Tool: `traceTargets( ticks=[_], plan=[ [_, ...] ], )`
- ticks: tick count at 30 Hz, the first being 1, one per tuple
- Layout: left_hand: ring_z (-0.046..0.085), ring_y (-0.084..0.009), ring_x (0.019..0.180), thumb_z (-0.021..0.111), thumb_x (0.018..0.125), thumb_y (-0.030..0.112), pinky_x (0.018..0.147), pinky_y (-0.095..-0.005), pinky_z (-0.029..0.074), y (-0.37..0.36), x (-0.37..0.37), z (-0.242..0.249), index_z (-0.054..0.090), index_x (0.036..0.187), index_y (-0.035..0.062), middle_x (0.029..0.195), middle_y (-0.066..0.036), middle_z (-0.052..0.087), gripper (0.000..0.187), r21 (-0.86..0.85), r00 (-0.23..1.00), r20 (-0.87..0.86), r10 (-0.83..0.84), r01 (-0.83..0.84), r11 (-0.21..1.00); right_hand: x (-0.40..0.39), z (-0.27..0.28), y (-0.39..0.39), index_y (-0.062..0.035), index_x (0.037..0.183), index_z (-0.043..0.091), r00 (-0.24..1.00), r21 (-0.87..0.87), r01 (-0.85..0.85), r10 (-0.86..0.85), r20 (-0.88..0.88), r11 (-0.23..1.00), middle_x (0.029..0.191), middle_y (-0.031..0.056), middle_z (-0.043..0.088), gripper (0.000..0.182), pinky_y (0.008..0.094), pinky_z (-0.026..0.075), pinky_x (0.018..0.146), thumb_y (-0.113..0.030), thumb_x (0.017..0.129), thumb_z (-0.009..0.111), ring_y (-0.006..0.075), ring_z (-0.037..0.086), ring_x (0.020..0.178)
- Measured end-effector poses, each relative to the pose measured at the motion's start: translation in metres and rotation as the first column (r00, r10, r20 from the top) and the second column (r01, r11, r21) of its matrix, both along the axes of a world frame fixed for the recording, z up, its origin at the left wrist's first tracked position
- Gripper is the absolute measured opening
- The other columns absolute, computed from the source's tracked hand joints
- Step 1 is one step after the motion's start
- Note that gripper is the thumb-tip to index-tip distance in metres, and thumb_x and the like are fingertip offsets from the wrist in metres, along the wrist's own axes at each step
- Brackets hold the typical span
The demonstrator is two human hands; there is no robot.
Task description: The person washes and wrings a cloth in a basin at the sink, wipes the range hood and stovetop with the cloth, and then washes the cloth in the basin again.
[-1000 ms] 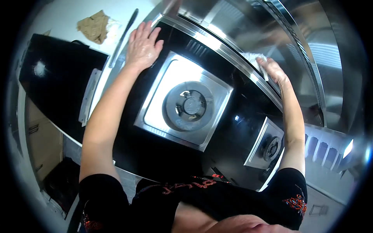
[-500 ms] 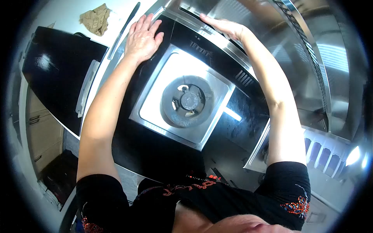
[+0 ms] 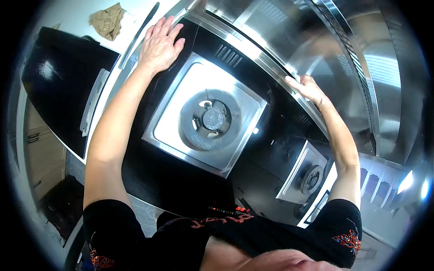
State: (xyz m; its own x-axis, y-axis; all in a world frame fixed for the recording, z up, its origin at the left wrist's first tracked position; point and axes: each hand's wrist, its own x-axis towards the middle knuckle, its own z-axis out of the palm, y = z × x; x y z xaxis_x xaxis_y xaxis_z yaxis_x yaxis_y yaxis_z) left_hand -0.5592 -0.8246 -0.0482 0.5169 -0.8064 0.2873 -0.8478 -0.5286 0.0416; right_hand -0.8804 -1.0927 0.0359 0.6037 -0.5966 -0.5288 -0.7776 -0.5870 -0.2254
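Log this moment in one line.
left hand: open at left edge of black cooktop; right hand: at steel trim; gas burner: uncovered; brown paper: on counter

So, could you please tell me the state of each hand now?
Left hand: open, fingers spread, at the edge of the stove.
Right hand: partly curled at the metal strip; whether it holds something cannot be told.

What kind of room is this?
It looks like a kitchen. There's a black stove top with a round burner in a square metal tray, and what look like cupboards with handles over on the picture's left.
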Motion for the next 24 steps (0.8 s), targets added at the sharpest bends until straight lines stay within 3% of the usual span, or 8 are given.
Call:
traceTargets(
  ticks=[2,8,11,14,16,18,20,24],
  plan=[
    [0.021,-0.0208,0.128,0.038,0.086,0.036,0.105,-0.0359,0.015,0.0,0.001,0.001,0.042,0.125,0.0179,0.136,-0.007,0.029,0.043,-0.003,0.999,-0.038,-0.024,0.023,1.0,0.033,-0.006,0.009,0.0037,0.079,0.058,0.994,0.017,-0.001,-0.001,0.111,1.0,0.077,0.0163,0.057,0.075,0.0354,0.041,0.069,-0.069,0.068,0.048,0.0224,0.053,0.075],
    [0.021,-0.0216,0.128,0.039,0.086,0.036,0.105,-0.0362,0.014,0.002,0.0,0.005,0.042,0.125,0.0158,0.136,-0.008,0.029,0.044,-0.009,0.999,-0.038,-0.027,0.026,1.0,0.17,-0.021,0.045,0.0088,0.08,0.057,0.921,0.081,-0.078,0.04,0.387,0.994,0.078,0.0182,0.057,0.077,0.0337,0.042,0.073,-0.067,0.07,0.049,0.0236,0.054,0.078],
    [0.022,-0.021,0.127,0.039,0.086,0.036,0.105,-0.0355,0.015,-0.001,0.001,0.002,0.043,0.124,0.0176,0.136,-0.007,0.03,0.043,-0.023,1.0,-0.009,-0.028,0.028,0.999,0.145,-0.013,0.047,0.0106,0.086,0.057,0.906,0.052,-0.164,0.129,0.403,0.985,0.079,0.0197,0.057,0.078,0.0341,0.042,0.073,-0.066,0.069,0.05,0.025,0.054,0.08],
    [0.022,-0.0212,0.127,0.04,0.085,0.036,0.105,-0.0355,0.015,0.0,0.002,0.004,0.043,0.124,0.0172,0.135,-0.008,0.03,0.043,0.02,0.997,-0.065,-0.03,0.031,0.999,0.087,-0.012,0.025,0.0023,0.096,0.058,0.981,0.021,-0.089,0.084,0.173,0.996,0.084,0.0149,0.059,0.072,0.0332,0.042,0.074,-0.064,0.069,0.052,0.0207,0.054,0.083],
    [0.024,-0.0218,0.127,0.041,0.085,0.036,0.104,-0.0359,0.015,0.001,0.001,0.006,0.043,0.124,0.0168,0.135,-0.008,0.03,0.043,0.013,0.998,-0.06,-0.032,0.033,0.999,0.036,-0.003,0.015,0.0046,0.096,0.058,0.983,-0.122,-0.125,0.139,0.119,0.985,0.092,0.0206,0.06,0.068,0.0359,0.043,0.079,-0.059,0.073,0.052,0.0293,0.057,0.087],
    [0.024,-0.0219,0.126,0.041,0.085,0.036,0.104,-0.036,0.016,0.0,0.001,0.005,0.043,0.124,0.0168,0.135,-0.007,0.03,0.043,0.031,0.998,-0.061,-0.023,0.025,0.999,-0.006,0.002,0.0,0.0035,0.095,0.058,0.945,0.083,0.054,-0.078,0.319,0.995,0.087,0.0137,0.061,0.049,0.0307,0.044,0.072,-0.043,0.078,0.057,0.0208,0.058,0.078],
    [0.024,-0.0212,0.127,0.041,0.085,0.036,0.104,-0.0361,0.016,0.002,0.0,0.004,0.042,0.125,0.0173,0.135,-0.007,0.03,0.044,0.0,1.0,0.007,-0.03,0.03,1.0,-0.03,0.009,-0.01,0.0011,0.092,0.059,0.778,0.387,0.308,-0.464,0.423,0.869,0.085,0.0073,0.061,0.031,0.0261,0.043,0.067,-0.028,0.081,0.058,0.0131,0.055,0.073],
    [0.024,-0.0211,0.127,0.04,0.086,0.037,0.104,-0.036,0.017,0.003,-0.001,0.006,0.042,0.125,0.0175,0.135,-0.007,0.031,0.044,0.004,0.999,0.021,-0.038,0.038,0.999,-0.047,0.037,0.01,-0.0012,0.099,0.055,0.351,0.736,0.199,-0.748,0.563,0.647,0.093,0.0044,0.059,0.025,0.0266,0.044,0.076,-0.017,0.08,0.059,0.0133,0.055,0.083]
  ],
)
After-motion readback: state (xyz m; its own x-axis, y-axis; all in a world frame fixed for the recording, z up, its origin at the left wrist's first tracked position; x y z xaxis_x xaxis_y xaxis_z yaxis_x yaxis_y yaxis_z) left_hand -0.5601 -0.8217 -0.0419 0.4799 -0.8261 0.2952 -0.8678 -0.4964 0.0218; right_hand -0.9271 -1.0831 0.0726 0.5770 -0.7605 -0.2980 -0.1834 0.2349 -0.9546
